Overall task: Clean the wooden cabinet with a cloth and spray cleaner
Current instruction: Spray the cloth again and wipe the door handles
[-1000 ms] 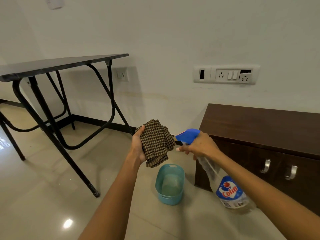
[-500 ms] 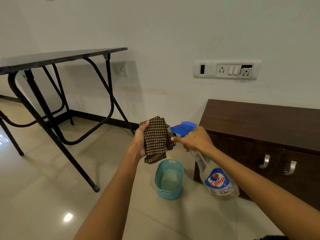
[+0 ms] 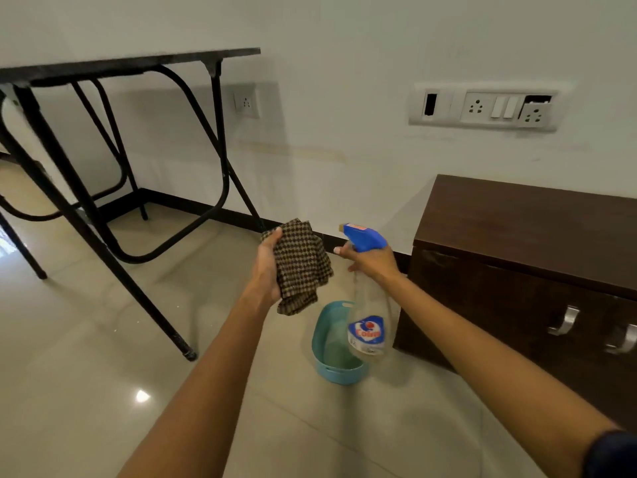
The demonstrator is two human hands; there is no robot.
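Since a second ago the right hand (image 3: 374,262) gripping the clear blue-nozzled spray bottle (image 3: 368,319) backed off the brown checked cloth (image 3: 300,267) bunched in the left hand (image 3: 267,267), so mist might miss it, with the dark wooden cabinet (image 3: 531,243) just right.

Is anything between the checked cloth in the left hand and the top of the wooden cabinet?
Only the clear spray bottle with the blue trigger head, held up in the right hand, hangs between the brown checked cloth in the left hand and the dark wooden cabinet. The cabinet's top looks bare.
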